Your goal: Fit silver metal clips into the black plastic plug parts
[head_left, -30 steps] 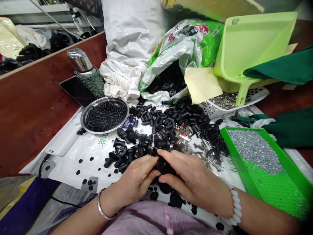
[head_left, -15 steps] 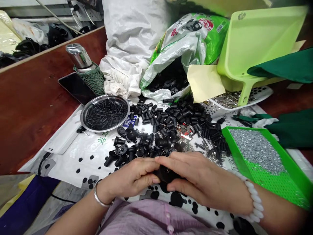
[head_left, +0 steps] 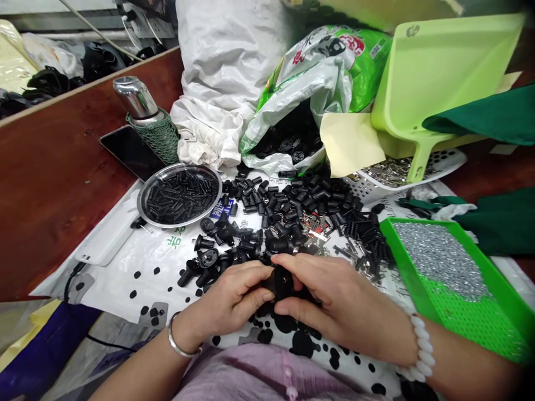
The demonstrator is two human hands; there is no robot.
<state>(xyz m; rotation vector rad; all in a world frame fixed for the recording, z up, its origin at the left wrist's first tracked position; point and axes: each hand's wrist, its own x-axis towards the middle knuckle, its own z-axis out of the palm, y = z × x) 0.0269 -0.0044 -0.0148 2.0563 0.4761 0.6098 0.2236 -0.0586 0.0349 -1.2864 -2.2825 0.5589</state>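
black plastic part, mostly hidden and its exact shape hard to make out, held between left hand and right hand, both nearly closed on it.

My left hand and right hand grip a black plastic part between them; loose black pieces pile beyond it, a green tray of small silver parts lies right, a steel plate left.

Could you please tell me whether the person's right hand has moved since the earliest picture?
Yes: the right hand has shifted rightward, with its bead bracelet now closer to the near edge of the green perforated tray.
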